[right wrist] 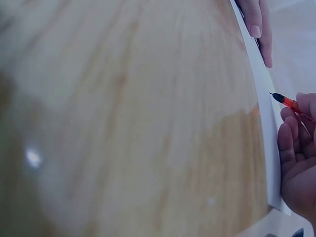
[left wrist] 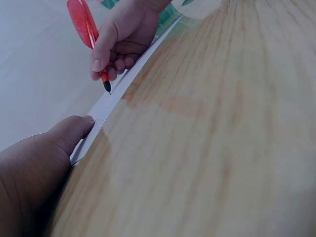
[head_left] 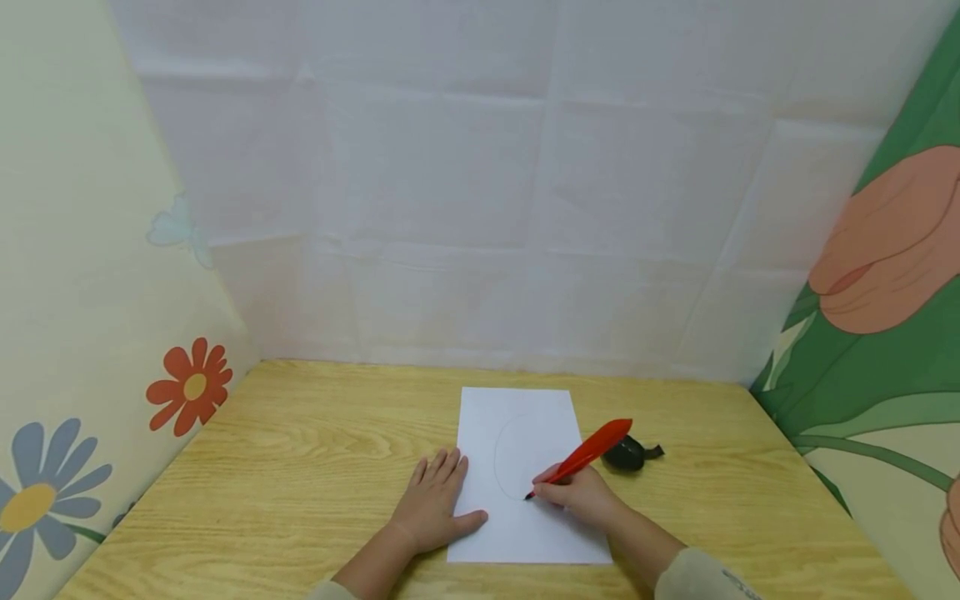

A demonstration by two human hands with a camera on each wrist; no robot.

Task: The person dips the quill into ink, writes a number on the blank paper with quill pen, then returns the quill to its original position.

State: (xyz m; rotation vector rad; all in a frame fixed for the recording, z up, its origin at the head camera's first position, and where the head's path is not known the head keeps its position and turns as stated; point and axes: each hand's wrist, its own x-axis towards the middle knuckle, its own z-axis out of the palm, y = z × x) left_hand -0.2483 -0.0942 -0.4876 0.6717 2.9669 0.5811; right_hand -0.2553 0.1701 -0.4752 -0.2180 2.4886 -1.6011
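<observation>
A white sheet of paper [head_left: 525,537] lies on the wooden table, with a thin curved line [head_left: 495,462] drawn on it like the left part of an oval. My right hand [head_left: 587,497] pinches a red feather-shaped pen [head_left: 597,441], its black tip at the lower end of that line. In the left wrist view the pen [left wrist: 85,24] leans, with the fingers curled around its lower part. My left hand [head_left: 433,510] rests flat over the paper's left edge, fingers straight and thumb on the sheet. The right wrist view shows the pen tip [right wrist: 278,97] close to the paper [right wrist: 269,163].
Just right of the paper sits a small black rounded object [head_left: 626,454] with a short tail; its kind is unclear. The wooden table [head_left: 315,442] extends to both sides. A white cloth [head_left: 480,183] hangs behind it, and flower-printed panels [head_left: 900,350] flank it.
</observation>
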